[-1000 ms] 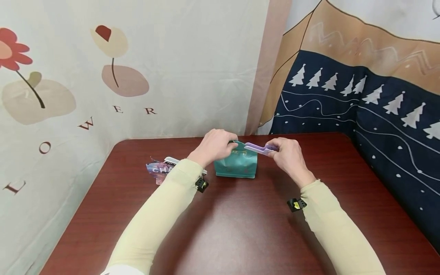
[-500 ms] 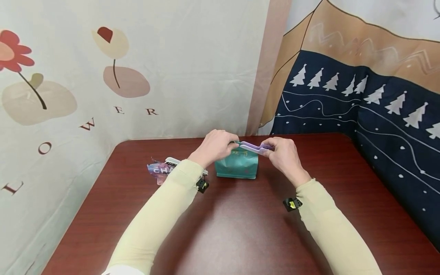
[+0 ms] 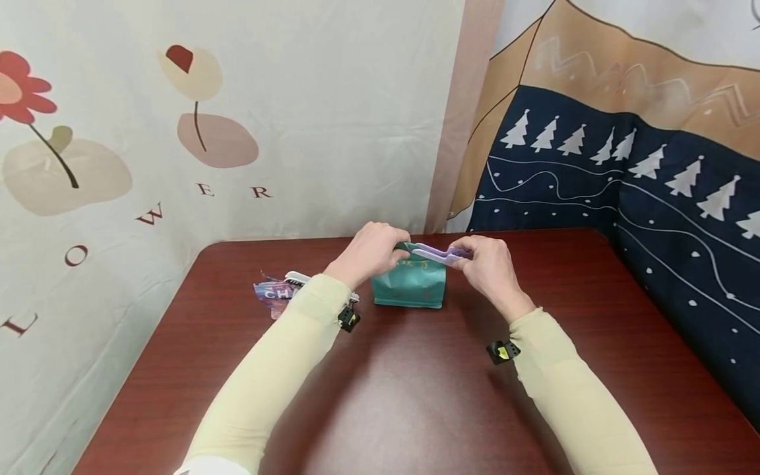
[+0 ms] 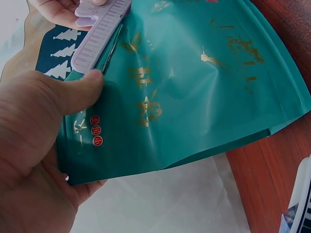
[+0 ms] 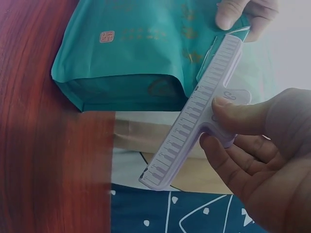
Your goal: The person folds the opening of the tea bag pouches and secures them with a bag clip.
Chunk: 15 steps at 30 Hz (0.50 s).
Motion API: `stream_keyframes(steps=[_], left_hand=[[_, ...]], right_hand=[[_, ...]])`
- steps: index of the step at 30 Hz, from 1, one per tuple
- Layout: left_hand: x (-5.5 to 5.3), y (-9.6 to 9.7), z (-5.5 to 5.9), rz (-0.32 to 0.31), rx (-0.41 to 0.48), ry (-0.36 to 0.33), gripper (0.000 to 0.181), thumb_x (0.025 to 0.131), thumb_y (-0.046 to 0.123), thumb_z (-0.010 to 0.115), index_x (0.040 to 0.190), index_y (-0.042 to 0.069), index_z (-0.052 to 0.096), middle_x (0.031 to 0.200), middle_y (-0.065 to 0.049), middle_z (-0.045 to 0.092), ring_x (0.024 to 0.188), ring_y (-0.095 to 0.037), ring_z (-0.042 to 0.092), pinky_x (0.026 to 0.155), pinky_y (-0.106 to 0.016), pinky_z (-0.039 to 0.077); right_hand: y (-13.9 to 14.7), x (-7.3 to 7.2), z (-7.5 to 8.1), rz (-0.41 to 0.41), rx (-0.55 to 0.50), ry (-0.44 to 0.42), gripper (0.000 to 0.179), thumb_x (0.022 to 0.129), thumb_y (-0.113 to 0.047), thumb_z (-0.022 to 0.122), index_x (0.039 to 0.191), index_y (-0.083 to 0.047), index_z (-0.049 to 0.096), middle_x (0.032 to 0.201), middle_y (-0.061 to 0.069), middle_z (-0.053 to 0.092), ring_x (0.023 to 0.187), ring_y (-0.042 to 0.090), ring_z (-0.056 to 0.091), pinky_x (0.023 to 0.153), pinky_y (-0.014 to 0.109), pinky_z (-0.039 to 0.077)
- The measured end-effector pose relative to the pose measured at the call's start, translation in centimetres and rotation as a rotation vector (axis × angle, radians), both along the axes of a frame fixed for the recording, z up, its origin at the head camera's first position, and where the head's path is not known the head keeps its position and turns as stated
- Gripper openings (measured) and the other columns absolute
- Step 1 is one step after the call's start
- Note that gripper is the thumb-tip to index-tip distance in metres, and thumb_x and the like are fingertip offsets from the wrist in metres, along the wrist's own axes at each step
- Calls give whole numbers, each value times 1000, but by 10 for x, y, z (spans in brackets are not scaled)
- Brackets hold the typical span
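A teal bag (image 3: 410, 290) with gold lettering stands upright on the table. My left hand (image 3: 371, 251) pinches the bag's top corner, its thumb across the front in the left wrist view. My right hand (image 3: 489, 267) grips the handle of a purple bag clip (image 3: 439, 254) between thumb and fingers. Piano-key marks run along the clip's long bar (image 5: 189, 119). The bar lies at the bag's top edge, its far end close to my left thumb (image 4: 85, 92). Part of the bar reaches out past the bag's side. Whether both clip arms straddle the edge is hard to see.
Left of the bag, partly behind my left forearm, lie a purple-pink packet (image 3: 272, 295) and a white bar with black key-like marks (image 3: 297, 278). The dark red table (image 3: 415, 396) meets printed cloth walls at the back and right.
The right hand has brought the purple bag clip leftward, further along the bag's top edge, mostly in the first half second. My left hand stays nearly in place on the corner.
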<state>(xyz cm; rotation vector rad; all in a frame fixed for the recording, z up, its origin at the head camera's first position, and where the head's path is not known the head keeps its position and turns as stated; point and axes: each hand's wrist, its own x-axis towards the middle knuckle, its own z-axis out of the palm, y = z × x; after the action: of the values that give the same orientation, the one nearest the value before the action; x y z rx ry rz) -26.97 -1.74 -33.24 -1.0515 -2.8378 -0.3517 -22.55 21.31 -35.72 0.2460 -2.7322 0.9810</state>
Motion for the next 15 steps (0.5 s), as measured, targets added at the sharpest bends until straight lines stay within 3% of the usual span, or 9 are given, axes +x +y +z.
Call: stream_keyframes(steps=[11, 15], left_hand=[[0, 1, 1, 9, 4, -6, 7, 96, 17, 74, 93, 11, 75, 82, -1, 73, 76, -20, 64, 78, -39, 49], [1, 0, 2, 22, 9, -38, 8, 97, 18, 74, 100, 11, 76, 91, -2, 76, 84, -21, 66, 81, -40, 52]], right_hand=[[-6, 0, 0, -3, -32, 9, 18, 90, -8, 80, 107, -4, 80, 104, 16, 77, 91, 32, 64, 80, 47, 58], [-6, 0, -1, -2, -36, 20, 19, 89, -8, 80, 108, -4, 80, 104, 16, 77, 92, 33, 65, 81, 47, 58]])
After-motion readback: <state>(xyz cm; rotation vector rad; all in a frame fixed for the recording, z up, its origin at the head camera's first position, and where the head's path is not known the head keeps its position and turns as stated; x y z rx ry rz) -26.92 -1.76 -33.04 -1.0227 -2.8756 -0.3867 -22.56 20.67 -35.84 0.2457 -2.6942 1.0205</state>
